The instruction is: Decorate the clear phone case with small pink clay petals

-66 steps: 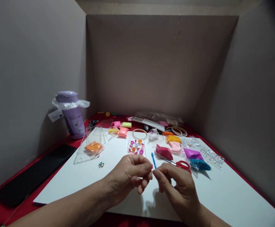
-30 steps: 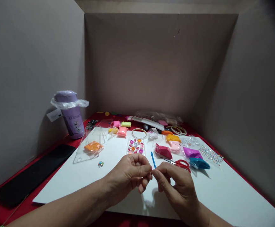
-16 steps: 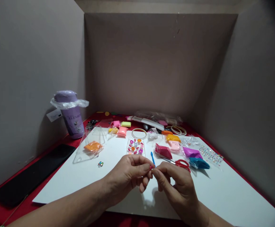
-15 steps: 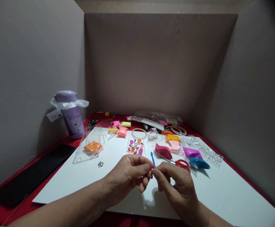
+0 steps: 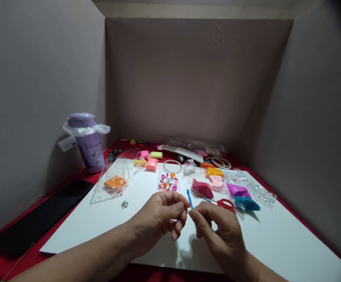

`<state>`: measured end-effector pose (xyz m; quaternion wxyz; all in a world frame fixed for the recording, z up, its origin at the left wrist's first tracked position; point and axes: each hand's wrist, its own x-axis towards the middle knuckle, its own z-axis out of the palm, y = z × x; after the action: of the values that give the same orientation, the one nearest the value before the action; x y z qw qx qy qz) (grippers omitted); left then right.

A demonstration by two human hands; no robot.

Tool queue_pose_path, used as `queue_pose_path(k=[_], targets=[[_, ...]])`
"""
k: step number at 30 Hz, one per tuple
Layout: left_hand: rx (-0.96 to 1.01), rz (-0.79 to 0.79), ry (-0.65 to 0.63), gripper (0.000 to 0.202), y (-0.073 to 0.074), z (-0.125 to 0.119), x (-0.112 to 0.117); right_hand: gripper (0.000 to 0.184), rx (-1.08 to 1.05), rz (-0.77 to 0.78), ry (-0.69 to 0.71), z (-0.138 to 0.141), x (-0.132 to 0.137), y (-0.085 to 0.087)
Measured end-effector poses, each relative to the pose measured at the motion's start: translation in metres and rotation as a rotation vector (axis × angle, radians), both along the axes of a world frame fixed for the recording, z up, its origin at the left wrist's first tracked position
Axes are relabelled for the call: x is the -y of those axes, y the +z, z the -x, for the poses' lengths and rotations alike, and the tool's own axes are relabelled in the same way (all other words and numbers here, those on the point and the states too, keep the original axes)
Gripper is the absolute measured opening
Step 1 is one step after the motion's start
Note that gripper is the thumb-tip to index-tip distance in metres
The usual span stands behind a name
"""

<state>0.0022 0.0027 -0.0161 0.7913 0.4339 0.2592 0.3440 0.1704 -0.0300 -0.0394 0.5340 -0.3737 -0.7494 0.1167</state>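
My left hand (image 5: 161, 217) and my right hand (image 5: 217, 231) hover close together over the white sheet (image 5: 100, 219), fingertips almost touching. Each hand has thumb and forefinger pinched; whatever sits in the pinches is too small to make out. Just beyond the fingertips lies a thin blue tool (image 5: 190, 198). Red-handled scissors (image 5: 224, 203) lie right of it. A clear phone case (image 5: 168, 182) dotted with coloured gems sits farther back in the middle.
Packs of clay lie around: dark pink (image 5: 203, 188), purple (image 5: 238, 190), blue (image 5: 246, 203), orange (image 5: 115, 182) on clear plastic. A gem sticker sheet (image 5: 262, 194) is at right. A purple tumbler (image 5: 88, 143) and a black flat object (image 5: 41, 217) stand left. Cardboard walls enclose the table.
The fingertips of the two hands have drawn slightly apart. A tiny red speck seen between them earlier no longer shows. Nothing on the table has moved.
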Motion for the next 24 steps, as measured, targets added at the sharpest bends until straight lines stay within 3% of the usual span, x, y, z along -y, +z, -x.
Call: queue_pose_path(k=[12,24], targets=[[-0.012,-0.048,-0.047,0.02,-0.0007,0.0015,-0.0014,0.039,-0.023,0.099,-0.004,-0.0001,-0.001,0.0005],[-0.069,-0.113,-0.03,0.03,-0.0022,0.0001,0.0009,0.042,0.024,0.073,-0.006,0.0,-0.0025,-0.0001]])
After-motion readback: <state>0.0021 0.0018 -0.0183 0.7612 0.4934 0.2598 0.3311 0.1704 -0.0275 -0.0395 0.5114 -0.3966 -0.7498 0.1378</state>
